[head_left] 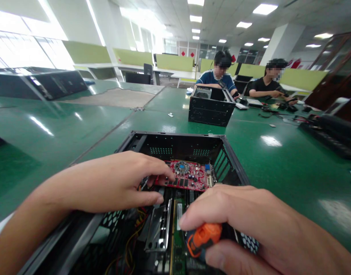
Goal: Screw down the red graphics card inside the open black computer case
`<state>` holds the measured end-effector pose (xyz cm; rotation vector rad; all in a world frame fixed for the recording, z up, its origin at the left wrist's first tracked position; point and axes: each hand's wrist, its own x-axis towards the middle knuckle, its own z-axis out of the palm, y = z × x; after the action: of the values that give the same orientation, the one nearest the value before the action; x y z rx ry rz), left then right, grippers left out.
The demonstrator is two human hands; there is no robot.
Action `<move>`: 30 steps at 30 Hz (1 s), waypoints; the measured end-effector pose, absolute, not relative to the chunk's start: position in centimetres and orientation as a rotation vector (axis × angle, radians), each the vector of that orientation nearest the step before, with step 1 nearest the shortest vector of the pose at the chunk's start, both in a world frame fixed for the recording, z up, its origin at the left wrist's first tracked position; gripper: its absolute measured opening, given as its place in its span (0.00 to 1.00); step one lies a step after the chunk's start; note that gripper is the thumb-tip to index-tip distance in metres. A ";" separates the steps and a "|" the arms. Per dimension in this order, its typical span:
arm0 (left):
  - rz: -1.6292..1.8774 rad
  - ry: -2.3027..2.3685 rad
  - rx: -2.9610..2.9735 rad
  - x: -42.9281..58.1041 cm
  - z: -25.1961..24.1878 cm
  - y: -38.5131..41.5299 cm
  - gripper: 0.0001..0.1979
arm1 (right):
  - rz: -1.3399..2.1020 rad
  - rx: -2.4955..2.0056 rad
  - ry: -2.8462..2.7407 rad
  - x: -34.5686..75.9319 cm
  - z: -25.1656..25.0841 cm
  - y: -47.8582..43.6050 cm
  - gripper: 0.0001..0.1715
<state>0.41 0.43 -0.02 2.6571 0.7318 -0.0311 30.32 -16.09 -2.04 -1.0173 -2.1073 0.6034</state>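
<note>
An open black computer case (178,136) lies before me on the green table. Inside it is a red graphics card (198,179) with a small round fan and a blue hub. My left hand (121,181) reaches in over the left end of the card, its fingertips at the card and its thumb held apart. My right hand (244,221) is closed around the orange and dark handle of a screwdriver (206,238); its shaft is hidden from me. Between the hands lie a metal bracket (158,229) and a green memory stick (178,236), with yellow and red cables (132,236) at their left.
A second black computer case (211,110) stands beyond mine, with a person (219,76) behind it. Another person (271,82) sits at the right among cables and parts (290,110). More dark cases (58,84) lie at the far left, and dark equipment (330,133) at the right.
</note>
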 end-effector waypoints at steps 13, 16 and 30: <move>-0.018 0.745 2.662 0.6 0.2 0.3 0.14 | 0.608 -0.740 -2.141 29.9 -2.5 -14.4 0.28; -0.002 0.734 2.660 0.5 0.1 0.4 0.15 | 0.672 -0.715 -2.129 30.0 -2.7 -14.4 0.21; -0.042 0.738 2.630 0.5 0.1 0.5 0.14 | 0.366 -1.047 -2.009 29.9 -2.2 -14.0 0.18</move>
<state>0.47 0.50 0.08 2.6296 0.7375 -0.0416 29.88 -13.98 -2.21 -1.0474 -2.0089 0.3657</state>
